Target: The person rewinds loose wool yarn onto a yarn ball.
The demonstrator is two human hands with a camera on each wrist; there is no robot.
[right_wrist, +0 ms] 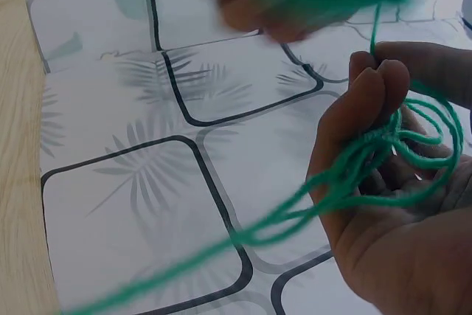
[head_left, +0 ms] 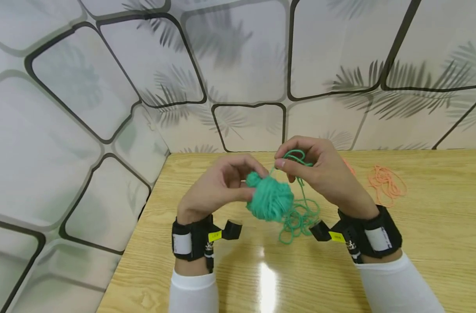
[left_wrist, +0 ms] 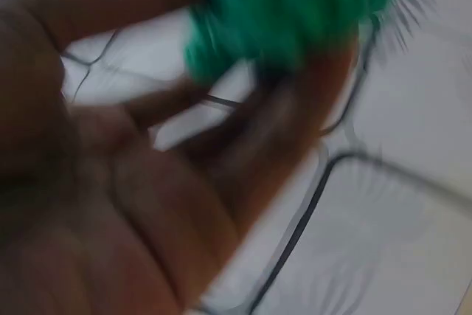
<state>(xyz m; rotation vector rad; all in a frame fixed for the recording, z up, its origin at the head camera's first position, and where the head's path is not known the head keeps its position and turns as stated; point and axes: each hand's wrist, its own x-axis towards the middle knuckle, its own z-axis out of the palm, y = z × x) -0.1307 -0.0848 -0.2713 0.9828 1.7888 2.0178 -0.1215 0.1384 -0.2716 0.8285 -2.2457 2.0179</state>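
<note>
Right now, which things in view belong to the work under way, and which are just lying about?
In the work:
- green yarn ball, held by the left hand
- loose green yarn, held by the right hand and trailing to the table

Apparently just lying about:
- orange yarn tangle, on the table, touched by neither hand

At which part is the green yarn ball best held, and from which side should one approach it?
The green yarn ball is probably best gripped around its wide, round body, from the left, where the left hand holds it. A strand runs from it to the right hand, so the right side should stay free.
</note>
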